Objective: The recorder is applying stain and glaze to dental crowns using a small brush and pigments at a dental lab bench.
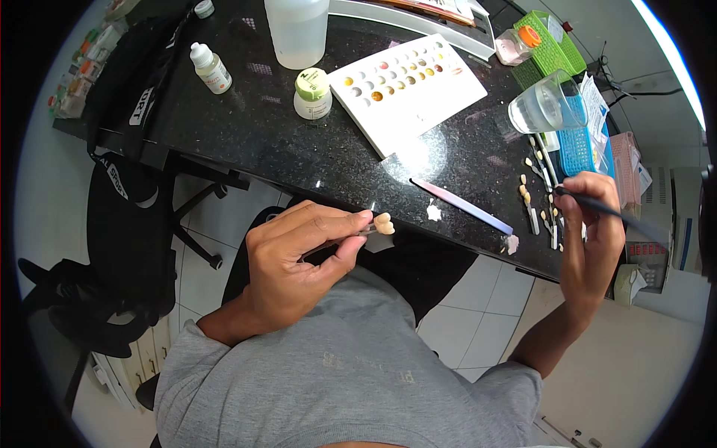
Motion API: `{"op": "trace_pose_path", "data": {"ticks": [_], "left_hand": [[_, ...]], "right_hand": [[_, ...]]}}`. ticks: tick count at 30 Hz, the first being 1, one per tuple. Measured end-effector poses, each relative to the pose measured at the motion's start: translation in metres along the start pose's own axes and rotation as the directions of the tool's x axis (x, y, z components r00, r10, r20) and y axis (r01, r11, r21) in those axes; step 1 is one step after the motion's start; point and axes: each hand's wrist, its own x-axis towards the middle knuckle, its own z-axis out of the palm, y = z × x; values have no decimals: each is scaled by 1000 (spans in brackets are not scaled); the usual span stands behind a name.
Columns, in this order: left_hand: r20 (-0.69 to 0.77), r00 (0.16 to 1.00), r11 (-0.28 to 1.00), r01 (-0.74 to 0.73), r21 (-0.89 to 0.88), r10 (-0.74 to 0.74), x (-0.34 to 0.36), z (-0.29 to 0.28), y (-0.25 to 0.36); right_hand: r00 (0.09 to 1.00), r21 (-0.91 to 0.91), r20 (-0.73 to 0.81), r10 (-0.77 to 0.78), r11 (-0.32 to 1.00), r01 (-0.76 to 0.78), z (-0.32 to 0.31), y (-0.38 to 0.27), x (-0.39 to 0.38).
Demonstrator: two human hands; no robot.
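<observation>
My left hand (302, 257) is closed, thumb and forefinger pinching a thin metal holder that looks like tweezers. At its tip, just past the fingertips, sits a small cream-coloured group of dental crowns (384, 224). To the right, my right hand (594, 224) is closed on a slim dark-handled brush (616, 210), its handle slanting back over the hand; the tip is too small to make out. That hand hovers by several tooth-coloured tabs on metal stems (526, 196) along the table's right side. A purple-blue slender instrument (464, 205) lies between the hands.
A white palette (448, 104) with coloured wells lies on the black speckled table (254, 134). Around it stand a green-lidded jar (312, 93), a dropper bottle (210, 69), a large translucent bottle (297, 33) and a tilted-looking glass of water (538, 110). Green and blue baskets (575, 145) line the right.
</observation>
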Motion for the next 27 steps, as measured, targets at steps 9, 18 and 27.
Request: {"op": "trace_pose_path", "data": {"ticks": [9, 18, 27], "left_hand": [[-51, 998, 999, -35, -26, 33, 2, -13, -12], [-47, 997, 998, -55, -37, 53, 5, -15, -19], [-52, 998, 998, -29, -50, 26, 6, -12, -20]], "right_hand": [[899, -302, 341, 275, 938, -172, 21, 0, 21], [959, -438, 273, 70, 897, 60, 36, -7, 23], [888, -243, 422, -183, 920, 306, 46, -16, 0]]}}
